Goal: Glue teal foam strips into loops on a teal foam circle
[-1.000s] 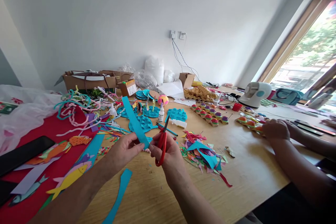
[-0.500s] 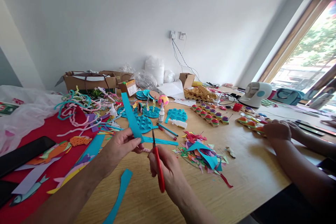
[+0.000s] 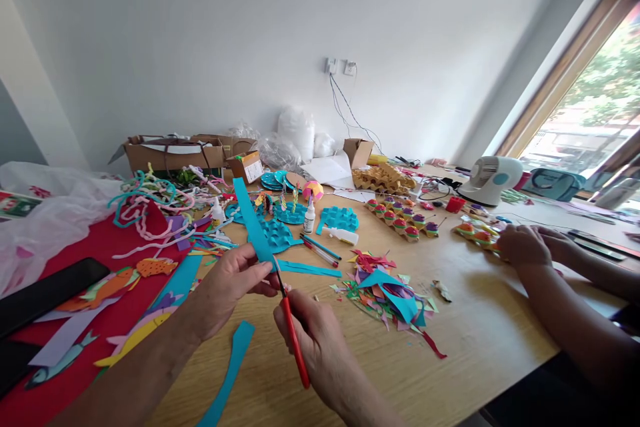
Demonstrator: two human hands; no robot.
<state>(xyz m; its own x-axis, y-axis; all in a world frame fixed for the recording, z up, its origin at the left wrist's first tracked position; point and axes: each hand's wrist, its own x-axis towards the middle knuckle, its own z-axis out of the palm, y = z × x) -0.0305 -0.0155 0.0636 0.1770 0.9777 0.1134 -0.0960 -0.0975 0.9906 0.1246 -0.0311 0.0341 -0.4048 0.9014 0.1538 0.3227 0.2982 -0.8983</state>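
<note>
My left hand (image 3: pixel 231 285) pinches a long teal paper strip (image 3: pixel 250 217) that stands up and leans back-left over the wooden table (image 3: pixel 475 340). My right hand (image 3: pixel 313 333) grips red-handled scissors (image 3: pixel 291 337), whose blades point up-left at the strip's lower end just beside my left fingers. A thin teal sliver (image 3: pixel 307 269) lies on the table to the right of the blades. Another curved teal offcut (image 3: pixel 229 373) rests near my left forearm.
A heap of coloured paper scraps (image 3: pixel 387 290) lies to the right. Another person's hands (image 3: pixel 525 245) work on decorated egg-carton pieces (image 3: pixel 400 220) at the right. A red sheet (image 3: pixel 107 240) with paper fish, pipe cleaners (image 3: pixel 150 203), glue bottles (image 3: pixel 309 217), boxes (image 3: pixel 173 153) and a small fan (image 3: pixel 487 177) crowd the table.
My right hand dropped and drew back, tilting the scissors so the blades now point up-left at the strip's base. A thin teal sliver came off and lies on the table.
</note>
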